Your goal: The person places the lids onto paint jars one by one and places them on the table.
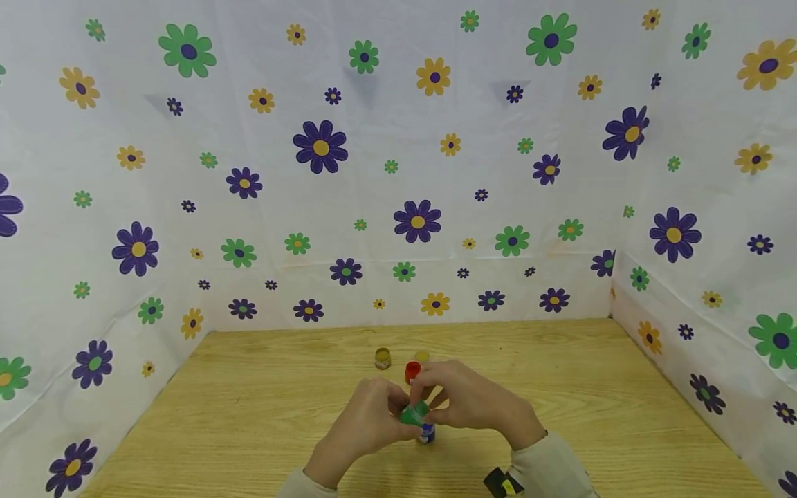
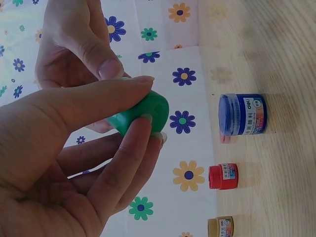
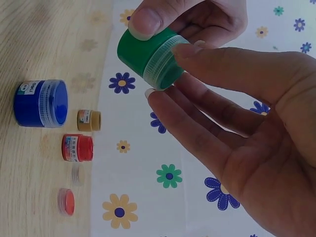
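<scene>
Above the table, my left hand point(image 1: 369, 418) holds a green paint jar point(image 2: 158, 112) between thumb and fingers, tilted on its side. My right hand point(image 1: 467, 400) pinches the clear ribbed lid point(image 3: 162, 64) of that jar, thumb on one side and fingertips at the opposite edge. The lid sits on the jar's mouth in the right wrist view. Just below the hands a larger-looking blue paint jar point(image 3: 34, 104) stands upright on the table with its clear lid on. Beyond it is an open red paint jar point(image 1: 412, 372), partly covered by my right hand in the head view.
An open ochre-yellow paint jar point(image 1: 382, 358) stands farther back on the wooden table point(image 1: 274, 394). Near it lies a loose clear lid point(image 1: 422, 355). A red-stained lid point(image 3: 67, 202) lies beside the red jar. Flower-printed sheets point(image 1: 398, 166) enclose the table's back and sides.
</scene>
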Demonstrator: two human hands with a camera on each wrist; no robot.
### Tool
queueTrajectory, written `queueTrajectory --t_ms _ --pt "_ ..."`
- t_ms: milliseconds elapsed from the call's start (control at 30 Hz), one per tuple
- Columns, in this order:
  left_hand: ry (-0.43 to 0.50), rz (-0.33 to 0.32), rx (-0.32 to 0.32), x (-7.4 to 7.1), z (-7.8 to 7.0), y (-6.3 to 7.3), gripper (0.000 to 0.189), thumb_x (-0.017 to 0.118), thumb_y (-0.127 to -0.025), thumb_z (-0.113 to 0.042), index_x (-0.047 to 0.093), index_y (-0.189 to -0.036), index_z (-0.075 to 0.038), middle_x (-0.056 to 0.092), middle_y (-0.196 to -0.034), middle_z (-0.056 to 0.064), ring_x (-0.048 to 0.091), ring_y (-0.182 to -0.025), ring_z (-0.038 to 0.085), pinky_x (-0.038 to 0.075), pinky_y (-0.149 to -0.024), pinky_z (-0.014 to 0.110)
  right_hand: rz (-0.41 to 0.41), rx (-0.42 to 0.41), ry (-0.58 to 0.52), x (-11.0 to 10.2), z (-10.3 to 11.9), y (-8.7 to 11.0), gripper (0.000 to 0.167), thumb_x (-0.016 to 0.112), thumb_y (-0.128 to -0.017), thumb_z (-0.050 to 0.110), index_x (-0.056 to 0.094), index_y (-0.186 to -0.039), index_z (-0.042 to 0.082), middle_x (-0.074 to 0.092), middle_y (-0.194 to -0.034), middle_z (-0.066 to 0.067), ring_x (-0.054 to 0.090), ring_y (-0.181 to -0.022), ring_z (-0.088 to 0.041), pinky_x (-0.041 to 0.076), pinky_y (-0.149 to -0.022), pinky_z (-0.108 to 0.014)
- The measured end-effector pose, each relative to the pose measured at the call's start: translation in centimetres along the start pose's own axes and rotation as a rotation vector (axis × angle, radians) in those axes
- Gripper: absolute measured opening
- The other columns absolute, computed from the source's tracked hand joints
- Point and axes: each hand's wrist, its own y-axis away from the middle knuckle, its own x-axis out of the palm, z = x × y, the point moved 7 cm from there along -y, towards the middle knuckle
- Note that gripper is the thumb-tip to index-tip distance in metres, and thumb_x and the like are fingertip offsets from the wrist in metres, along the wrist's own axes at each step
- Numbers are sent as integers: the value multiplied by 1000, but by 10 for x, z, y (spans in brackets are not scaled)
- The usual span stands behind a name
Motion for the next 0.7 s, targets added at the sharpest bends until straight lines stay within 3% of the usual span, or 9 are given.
queueTrajectory --t_ms 400,700 --pt "14 15 -7 2 0 0 12 90 -77 -10 81 -83 -6 78 -76 3 66 -66 7 53 -57 20 12 30 -14 0 -1 1 16 77 -89 -1 71 -99 9 69 -102 -5 71 -95 -9 58 -79 -18" --pt "2 16 -19 4 3 -2 12 89 -78 -12 81 -85 -6 78 -77 0 66 -65 2 54 -59 20 10 48 20 0 -3 0 10 76 -92 7 75 -102 8 72 -100 -3 68 -87 -1 57 -76 -16"
